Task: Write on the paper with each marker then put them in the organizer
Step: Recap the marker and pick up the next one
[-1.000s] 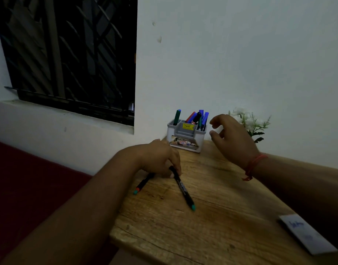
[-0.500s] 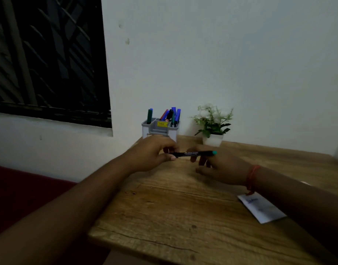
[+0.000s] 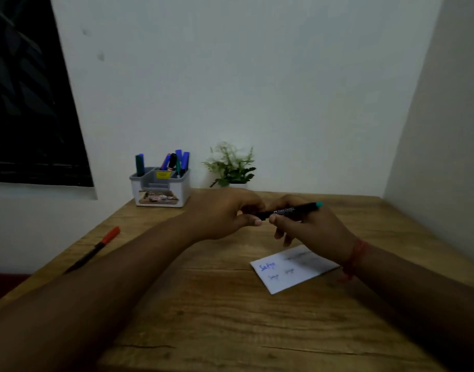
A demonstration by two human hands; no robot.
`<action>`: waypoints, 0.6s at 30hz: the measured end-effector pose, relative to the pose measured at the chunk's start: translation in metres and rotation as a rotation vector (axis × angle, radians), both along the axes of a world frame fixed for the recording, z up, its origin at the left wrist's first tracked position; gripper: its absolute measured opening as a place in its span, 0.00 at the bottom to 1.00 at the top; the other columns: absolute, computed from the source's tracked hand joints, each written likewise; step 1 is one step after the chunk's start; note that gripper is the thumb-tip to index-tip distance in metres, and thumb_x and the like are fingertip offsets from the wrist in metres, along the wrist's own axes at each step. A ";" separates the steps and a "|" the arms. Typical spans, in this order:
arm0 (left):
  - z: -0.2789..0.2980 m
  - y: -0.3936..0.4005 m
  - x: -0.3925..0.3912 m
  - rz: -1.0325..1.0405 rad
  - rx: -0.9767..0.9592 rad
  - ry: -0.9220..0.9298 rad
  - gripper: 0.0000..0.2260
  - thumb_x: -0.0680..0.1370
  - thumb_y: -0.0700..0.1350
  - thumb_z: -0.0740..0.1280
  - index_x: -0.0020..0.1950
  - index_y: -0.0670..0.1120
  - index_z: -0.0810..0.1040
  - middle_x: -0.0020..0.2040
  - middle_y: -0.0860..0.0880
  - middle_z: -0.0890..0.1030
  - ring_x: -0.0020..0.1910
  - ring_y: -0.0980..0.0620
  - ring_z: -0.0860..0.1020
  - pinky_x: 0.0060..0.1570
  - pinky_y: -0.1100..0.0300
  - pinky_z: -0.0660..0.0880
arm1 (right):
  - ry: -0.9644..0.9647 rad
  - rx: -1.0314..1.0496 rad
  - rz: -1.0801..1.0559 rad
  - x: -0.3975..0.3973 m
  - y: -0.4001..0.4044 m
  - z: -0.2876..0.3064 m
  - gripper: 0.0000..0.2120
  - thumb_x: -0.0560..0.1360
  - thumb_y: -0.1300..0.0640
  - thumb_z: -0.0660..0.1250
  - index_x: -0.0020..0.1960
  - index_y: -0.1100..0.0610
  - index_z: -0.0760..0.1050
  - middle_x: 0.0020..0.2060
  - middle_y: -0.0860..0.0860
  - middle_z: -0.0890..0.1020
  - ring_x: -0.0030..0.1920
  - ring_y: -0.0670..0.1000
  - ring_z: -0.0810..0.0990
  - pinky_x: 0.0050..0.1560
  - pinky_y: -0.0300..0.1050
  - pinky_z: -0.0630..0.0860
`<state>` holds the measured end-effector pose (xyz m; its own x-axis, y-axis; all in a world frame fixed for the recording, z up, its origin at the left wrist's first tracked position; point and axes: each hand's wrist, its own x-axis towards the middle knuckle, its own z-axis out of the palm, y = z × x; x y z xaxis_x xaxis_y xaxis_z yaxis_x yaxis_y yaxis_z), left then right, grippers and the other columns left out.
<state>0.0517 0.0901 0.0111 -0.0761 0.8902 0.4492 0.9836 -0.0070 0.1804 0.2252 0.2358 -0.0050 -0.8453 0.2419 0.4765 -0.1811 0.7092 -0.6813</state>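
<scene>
A black marker (image 3: pixel 289 211) with a teal end cap is held nearly level in the air above the counter (image 3: pixel 230 318), between both hands. The left hand (image 3: pixel 225 213) is curled closed around the marker's left end, thumb and fingertips pinched together so that end is hidden. The right hand (image 3: pixel 308 229) grips the barrel from below and behind, thumb pressed against the front just beside the left thumb, the other fingers loosely bent under it; the teal tip sticks out past its knuckles to the right. A red thread band (image 3: pixel 355 257) circles the right wrist.

Below the right hand, a small white paper (image 3: pixel 289 272) lies flat on the counter with blue and darker scribbles on it. Well to the left, near the counter's edge, a second black marker with a red cap (image 3: pixel 96 247) lies at a slant. At the back by the wall stands a grey organizer (image 3: pixel 160 189) holding several blue, green and black markers upright, with a small potted plant (image 3: pixel 230 165) just right of it.
</scene>
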 end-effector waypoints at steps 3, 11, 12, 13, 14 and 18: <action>0.000 0.026 0.018 -0.060 0.026 0.010 0.08 0.76 0.50 0.71 0.53 0.49 0.80 0.47 0.55 0.80 0.44 0.66 0.74 0.41 0.73 0.69 | -0.019 0.058 -0.055 0.017 0.021 0.002 0.06 0.78 0.57 0.70 0.55 0.55 0.80 0.40 0.51 0.85 0.38 0.46 0.86 0.36 0.41 0.83; -0.030 0.089 0.027 -0.181 0.181 0.121 0.06 0.77 0.50 0.67 0.47 0.48 0.78 0.43 0.53 0.79 0.42 0.54 0.76 0.41 0.50 0.75 | 0.081 0.056 -0.160 0.027 0.065 -0.019 0.03 0.76 0.60 0.73 0.48 0.58 0.81 0.39 0.51 0.85 0.38 0.48 0.85 0.38 0.43 0.83; -0.035 0.093 0.027 -0.184 0.210 0.169 0.07 0.77 0.50 0.66 0.46 0.47 0.78 0.42 0.52 0.79 0.42 0.53 0.76 0.43 0.50 0.74 | 0.093 0.079 -0.166 0.026 0.067 -0.022 0.02 0.75 0.61 0.73 0.47 0.58 0.82 0.38 0.51 0.85 0.37 0.47 0.85 0.39 0.45 0.83; -0.039 0.095 0.026 -0.183 0.240 0.202 0.08 0.77 0.50 0.65 0.46 0.46 0.78 0.42 0.51 0.79 0.43 0.52 0.76 0.47 0.50 0.73 | 0.103 0.105 -0.165 0.024 0.069 -0.023 0.02 0.75 0.61 0.74 0.47 0.58 0.82 0.38 0.50 0.85 0.37 0.47 0.84 0.40 0.47 0.83; -0.042 0.098 0.023 -0.175 0.261 0.219 0.08 0.77 0.49 0.65 0.46 0.46 0.78 0.42 0.51 0.79 0.44 0.52 0.76 0.52 0.50 0.73 | 0.111 0.113 -0.164 0.022 0.069 -0.024 0.01 0.75 0.62 0.74 0.46 0.58 0.82 0.38 0.50 0.85 0.38 0.47 0.84 0.40 0.49 0.83; -0.049 0.101 0.012 -0.173 0.299 0.231 0.04 0.77 0.47 0.67 0.48 0.47 0.78 0.44 0.54 0.78 0.46 0.57 0.75 0.63 0.47 0.68 | 0.122 0.054 -0.165 0.021 0.068 -0.024 0.02 0.75 0.61 0.74 0.45 0.57 0.82 0.36 0.50 0.85 0.36 0.48 0.85 0.39 0.54 0.82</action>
<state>0.0641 0.1909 -0.0379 0.1963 0.7089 0.6774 0.9776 -0.1947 -0.0795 0.2458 0.3036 -0.0291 -0.7317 0.3434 0.5888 -0.1385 0.7709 -0.6217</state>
